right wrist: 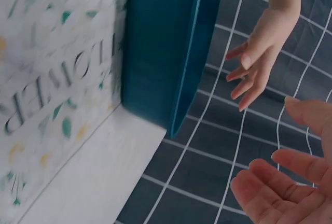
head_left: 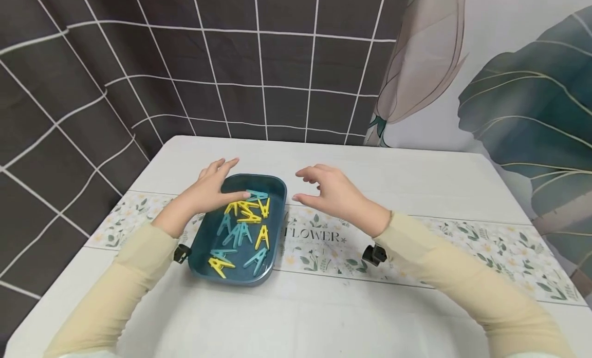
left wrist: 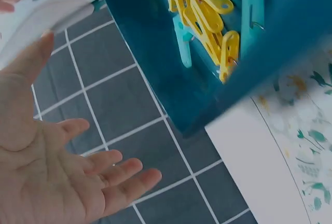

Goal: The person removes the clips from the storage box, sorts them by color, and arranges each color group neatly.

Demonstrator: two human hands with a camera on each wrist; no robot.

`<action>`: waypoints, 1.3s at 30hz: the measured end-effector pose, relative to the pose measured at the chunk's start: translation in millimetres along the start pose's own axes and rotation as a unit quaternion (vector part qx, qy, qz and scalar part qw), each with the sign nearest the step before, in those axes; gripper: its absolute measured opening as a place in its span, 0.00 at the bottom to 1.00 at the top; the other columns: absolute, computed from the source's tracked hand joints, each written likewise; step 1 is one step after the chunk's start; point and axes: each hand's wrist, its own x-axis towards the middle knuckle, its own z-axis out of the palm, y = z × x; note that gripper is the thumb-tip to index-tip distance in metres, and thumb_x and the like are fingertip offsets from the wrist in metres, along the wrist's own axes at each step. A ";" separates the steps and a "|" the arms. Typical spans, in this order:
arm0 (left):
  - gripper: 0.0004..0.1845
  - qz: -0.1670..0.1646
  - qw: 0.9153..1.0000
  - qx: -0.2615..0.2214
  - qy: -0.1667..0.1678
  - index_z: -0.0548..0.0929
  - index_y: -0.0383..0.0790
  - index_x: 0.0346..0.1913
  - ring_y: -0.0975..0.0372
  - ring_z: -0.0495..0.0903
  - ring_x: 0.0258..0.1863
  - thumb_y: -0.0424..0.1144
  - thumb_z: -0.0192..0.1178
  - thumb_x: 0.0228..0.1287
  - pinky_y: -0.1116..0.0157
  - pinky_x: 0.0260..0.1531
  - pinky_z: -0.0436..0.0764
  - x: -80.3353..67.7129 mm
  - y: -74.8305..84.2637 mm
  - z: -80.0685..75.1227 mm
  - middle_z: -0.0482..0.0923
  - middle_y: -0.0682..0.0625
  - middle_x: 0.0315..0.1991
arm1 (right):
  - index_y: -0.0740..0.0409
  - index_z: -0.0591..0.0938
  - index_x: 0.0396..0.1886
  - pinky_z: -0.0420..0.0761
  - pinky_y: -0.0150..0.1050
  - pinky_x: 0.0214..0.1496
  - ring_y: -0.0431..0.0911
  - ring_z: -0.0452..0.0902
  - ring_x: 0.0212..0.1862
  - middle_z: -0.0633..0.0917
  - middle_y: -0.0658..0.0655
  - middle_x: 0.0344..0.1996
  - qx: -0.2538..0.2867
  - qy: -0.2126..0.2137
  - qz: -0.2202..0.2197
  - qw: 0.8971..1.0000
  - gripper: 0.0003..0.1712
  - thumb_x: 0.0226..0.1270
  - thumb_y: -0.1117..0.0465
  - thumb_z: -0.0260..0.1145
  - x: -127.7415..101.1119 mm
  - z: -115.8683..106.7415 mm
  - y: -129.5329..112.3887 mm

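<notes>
Left hand [head_left: 210,191] over the far left corner of the tray [head_left: 202,234], fingers straight and relaxed, grip wide, holding nothing; thumb tip close to a teal clothespin [head_left: 257,195], contact unclear. Right hand [head_left: 330,193] hovers just right of the tray's far end, above the surface [head_left: 416,178], fingers loosely spread, grip wide, empty. Dark teal tray sits on the white surface, left of centre, partly over the floral runner [head_left: 462,245]. Yellow and teal clothespins [head_left: 245,227] lie loose inside it
</notes>
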 end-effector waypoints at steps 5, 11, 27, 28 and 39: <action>0.49 0.007 1.000 -0.014 0.002 0.46 0.41 0.75 0.36 0.43 0.71 0.58 0.59 0.61 0.32 0.62 0.54 -4.9 -10.5 -3.9 0.41 0.31 0.73 | 0.63 0.79 0.55 0.81 0.40 0.46 0.49 0.80 0.46 0.83 0.60 0.48 0.016 -0.029 0.029 0.999 0.26 0.60 0.54 0.70 7.1 8.9 -11.4; 0.47 0.018 0.999 -0.041 -0.013 0.45 0.38 0.75 0.36 0.50 0.69 0.55 0.58 0.64 0.36 0.62 0.59 -7.9 -22.8 -3.5 0.45 0.29 0.71 | 0.62 0.78 0.56 0.81 0.39 0.45 0.49 0.80 0.44 0.84 0.58 0.45 0.040 -0.056 0.057 0.996 0.27 0.61 0.53 0.69 14.1 18.8 -24.3; 0.43 0.017 0.978 -0.199 -0.060 0.44 0.32 0.74 0.38 0.69 0.60 0.46 0.57 0.67 0.47 0.52 0.77 -11.1 -56.9 1.5 0.57 0.26 0.66 | 0.66 0.78 0.54 0.75 0.30 0.27 0.42 0.76 0.28 0.83 0.55 0.29 0.092 -0.068 0.121 0.986 0.26 0.61 0.55 0.69 28.0 50.1 -43.8; 0.43 0.018 0.976 -0.207 -0.065 0.45 0.31 0.73 0.38 0.70 0.59 0.45 0.58 0.67 0.48 0.51 0.78 -11.9 -58.4 2.0 0.58 0.26 0.65 | 0.67 0.78 0.54 0.73 0.29 0.26 0.42 0.74 0.26 0.83 0.55 0.28 0.094 -0.069 0.122 0.986 0.26 0.61 0.56 0.69 28.2 51.6 -45.5; 0.38 0.003 0.969 -0.226 -0.099 0.51 0.28 0.71 0.54 0.77 0.42 0.31 0.59 0.62 0.59 0.38 0.83 -19.8 -69.6 9.6 0.64 0.30 0.53 | 0.69 0.79 0.52 0.71 0.27 0.20 0.38 0.72 0.17 0.83 0.57 0.20 0.081 -0.113 0.124 0.983 0.25 0.61 0.56 0.68 31.6 76.4 -54.5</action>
